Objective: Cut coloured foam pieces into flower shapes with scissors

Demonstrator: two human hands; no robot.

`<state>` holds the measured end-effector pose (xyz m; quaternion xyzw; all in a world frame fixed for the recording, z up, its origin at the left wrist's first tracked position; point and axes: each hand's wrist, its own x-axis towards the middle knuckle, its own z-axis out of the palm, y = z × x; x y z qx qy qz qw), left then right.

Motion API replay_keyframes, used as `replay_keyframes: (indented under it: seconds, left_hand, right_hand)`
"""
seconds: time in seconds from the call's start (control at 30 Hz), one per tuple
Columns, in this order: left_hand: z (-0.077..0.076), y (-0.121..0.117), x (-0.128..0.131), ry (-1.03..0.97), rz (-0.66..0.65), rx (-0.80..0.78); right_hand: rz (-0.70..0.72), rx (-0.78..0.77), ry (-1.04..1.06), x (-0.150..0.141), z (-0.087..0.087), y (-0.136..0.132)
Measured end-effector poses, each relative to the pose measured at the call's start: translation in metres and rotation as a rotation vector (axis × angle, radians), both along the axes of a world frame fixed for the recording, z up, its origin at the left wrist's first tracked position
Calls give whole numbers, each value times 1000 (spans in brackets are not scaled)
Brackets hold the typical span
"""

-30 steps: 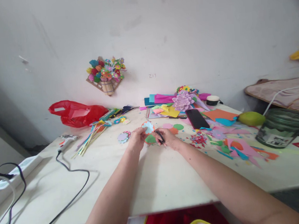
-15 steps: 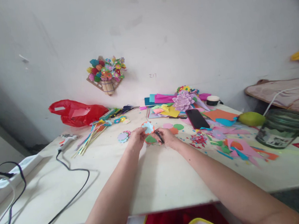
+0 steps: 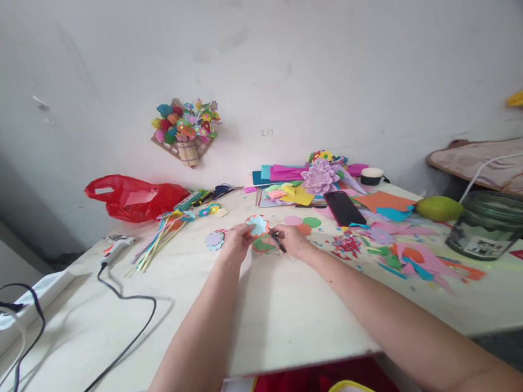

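Observation:
Between finger and thumb, my left hand (image 3: 238, 239) pinches a paper flower (image 3: 258, 224) with a light blue scalloped shape over an orange edge. My right hand (image 3: 293, 240) is closed on black-handled scissors (image 3: 277, 241) at the flower's right side; their blades are too small to make out. Under both hands lies a green disc (image 3: 262, 245), partly covered. Left of my left hand rests a lilac scalloped flower (image 3: 215, 240). Pink, orange and green discs (image 3: 312, 222) lie beyond my right hand.
A glue gun (image 3: 119, 248) with its cord and a power strip (image 3: 32, 298) are on the left. A red plastic bag (image 3: 140, 199) lies at the back. Rightward are a phone (image 3: 345, 208), coloured scraps (image 3: 422, 258) and a glass jar (image 3: 495, 224).
The flower has shifted slightly left and turned a little in my left hand. My right hand has eased away with the scissors, whose handles show more plainly.

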<state>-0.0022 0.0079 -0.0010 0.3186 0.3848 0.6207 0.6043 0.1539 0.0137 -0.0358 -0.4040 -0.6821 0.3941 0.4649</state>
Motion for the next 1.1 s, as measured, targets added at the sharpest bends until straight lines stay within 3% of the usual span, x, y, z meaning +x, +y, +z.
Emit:
replay_keyframes:
  seconds: [0.23, 0.33, 0.53, 0.83, 1.1]
  left_hand:
    - [-3, 1, -7, 57, -44, 68]
    - [-4, 1, -8, 86, -79, 98]
    - [-5, 0, -8, 184, -111, 120]
    - [-4, -2, -6, 206, -130, 119]
    - [-5, -6, -5, 292, -235, 130]
  right_hand:
    - [-44, -29, 93, 2, 0, 5]
    - [-111, -143, 149, 6, 8, 1]
    - [-94, -269, 211, 15, 27, -12]
    - [-72, -273, 267, 13, 30, -16]
    - [-108, -236, 354, 13, 35, -17]
